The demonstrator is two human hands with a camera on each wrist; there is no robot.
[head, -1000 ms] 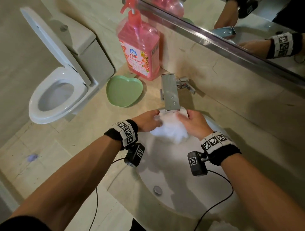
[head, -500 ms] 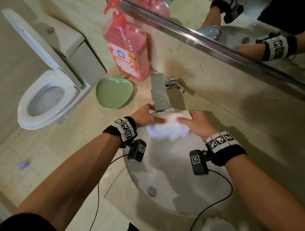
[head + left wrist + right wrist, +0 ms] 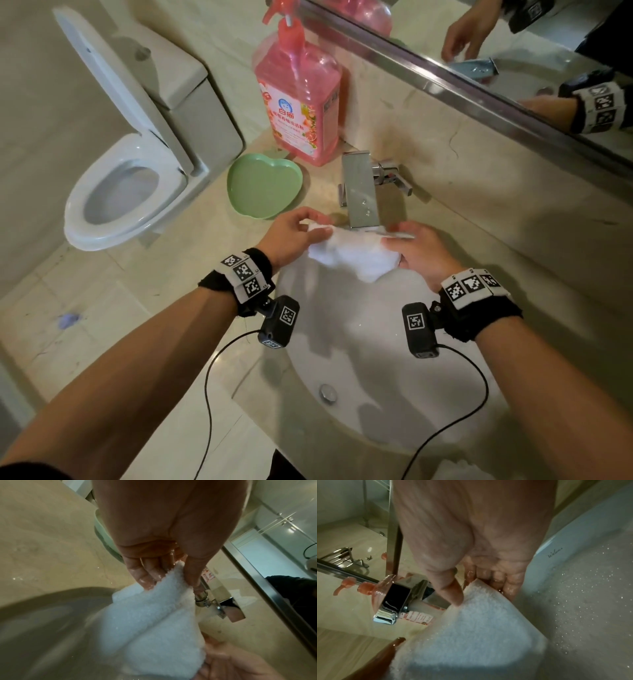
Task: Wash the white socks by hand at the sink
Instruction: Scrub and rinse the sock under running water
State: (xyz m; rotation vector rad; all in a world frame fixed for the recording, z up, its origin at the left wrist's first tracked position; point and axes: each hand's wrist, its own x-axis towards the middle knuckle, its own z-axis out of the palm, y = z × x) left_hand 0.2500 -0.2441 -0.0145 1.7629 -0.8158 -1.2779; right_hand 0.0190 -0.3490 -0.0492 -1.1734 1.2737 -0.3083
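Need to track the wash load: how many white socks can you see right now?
1 for certain: a fluffy white sock stretched under the steel faucet between left hand and right hand. Folds could hide a second.

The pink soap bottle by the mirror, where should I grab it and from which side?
Probably grip the pink soap bottle by its slim neck just under the pump, coming from above and the front. Its body looks wide and flat, it stands upright against the wall, and the green dish and tap crowd its base.

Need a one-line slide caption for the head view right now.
Both hands, left hand and right hand, stretch a white sock beneath the faucet over the sink.
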